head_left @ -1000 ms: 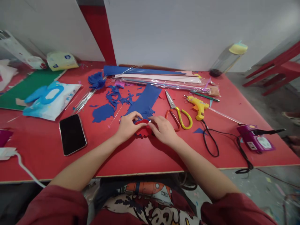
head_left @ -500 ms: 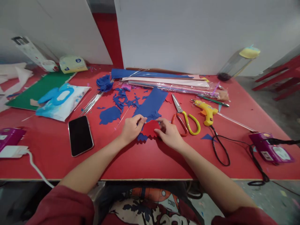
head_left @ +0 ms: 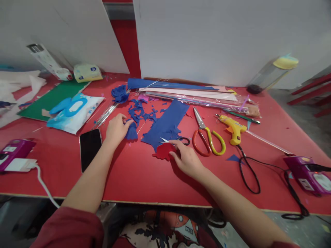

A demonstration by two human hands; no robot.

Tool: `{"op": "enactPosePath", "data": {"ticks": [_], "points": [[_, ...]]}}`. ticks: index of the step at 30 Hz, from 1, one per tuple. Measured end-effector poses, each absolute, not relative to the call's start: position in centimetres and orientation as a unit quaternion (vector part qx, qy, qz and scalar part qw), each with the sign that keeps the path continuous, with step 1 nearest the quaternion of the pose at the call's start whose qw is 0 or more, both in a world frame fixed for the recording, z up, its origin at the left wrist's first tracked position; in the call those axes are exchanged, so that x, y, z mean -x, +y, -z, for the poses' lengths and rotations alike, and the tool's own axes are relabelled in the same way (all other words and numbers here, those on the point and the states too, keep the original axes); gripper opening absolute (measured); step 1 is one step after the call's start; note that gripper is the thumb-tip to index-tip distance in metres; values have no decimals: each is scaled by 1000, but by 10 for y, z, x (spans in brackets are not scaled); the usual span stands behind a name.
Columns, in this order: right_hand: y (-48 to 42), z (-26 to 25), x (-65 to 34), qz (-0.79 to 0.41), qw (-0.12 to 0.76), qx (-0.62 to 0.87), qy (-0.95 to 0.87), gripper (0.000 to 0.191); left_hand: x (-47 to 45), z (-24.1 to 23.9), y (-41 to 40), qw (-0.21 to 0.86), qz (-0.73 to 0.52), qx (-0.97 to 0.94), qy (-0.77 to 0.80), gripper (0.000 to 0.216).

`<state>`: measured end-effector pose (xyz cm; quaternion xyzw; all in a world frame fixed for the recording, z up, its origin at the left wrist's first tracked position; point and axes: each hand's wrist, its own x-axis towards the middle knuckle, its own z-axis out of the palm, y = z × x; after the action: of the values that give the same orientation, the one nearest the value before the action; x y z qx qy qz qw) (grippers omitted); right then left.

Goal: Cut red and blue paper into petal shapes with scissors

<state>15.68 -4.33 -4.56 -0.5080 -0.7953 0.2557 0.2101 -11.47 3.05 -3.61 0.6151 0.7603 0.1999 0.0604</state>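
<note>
My left hand (head_left: 117, 128), its fingers curled, is at a blue scalloped cut-out (head_left: 132, 133) on the left and hides part of it. My right hand (head_left: 188, 155) pinches the right edge of a red scalloped cut-out (head_left: 164, 151) between thumb and fingers, just above the table. Close behind the red piece lie small scissors with a black handle (head_left: 184, 140), partly covered by my right fingers. A wide blue strip (head_left: 165, 120) and blue scraps (head_left: 136, 110) lie beyond my hands.
Right of my right hand are large scissors (head_left: 209, 139), a yellow glue gun (head_left: 234, 130) with a cord, and a purple socket block (head_left: 307, 174). At left lie a phone (head_left: 90, 146), wipes (head_left: 77, 112) and a blue paper flower (head_left: 120, 93). A clear bottle (head_left: 269, 75) stands back right.
My left hand has left the red cut-out and moved left to the blue cut-out. My right hand keeps the red piece. The small scissors now show, and the view has shifted slightly.
</note>
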Motion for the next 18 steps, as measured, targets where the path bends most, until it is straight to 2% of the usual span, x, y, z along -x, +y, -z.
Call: {"op": "enactPosePath", "data": {"ticks": [3, 5, 12, 18], "points": [[-45, 47, -156, -256, 200, 510, -797, 31, 118, 42, 31, 26, -117, -639, 760, 42], [-45, 47, -156, -260, 198, 510, -796, 32, 122, 45, 32, 33, -89, -645, 758, 43], [-48, 45, -156, -261, 189, 497, -806, 31, 128, 46, 34, 70, -115, -642, 755, 46], [-48, 46, -157, -274, 181, 478, -814, 32, 124, 43, 31, 70, -93, -647, 754, 39]]}}
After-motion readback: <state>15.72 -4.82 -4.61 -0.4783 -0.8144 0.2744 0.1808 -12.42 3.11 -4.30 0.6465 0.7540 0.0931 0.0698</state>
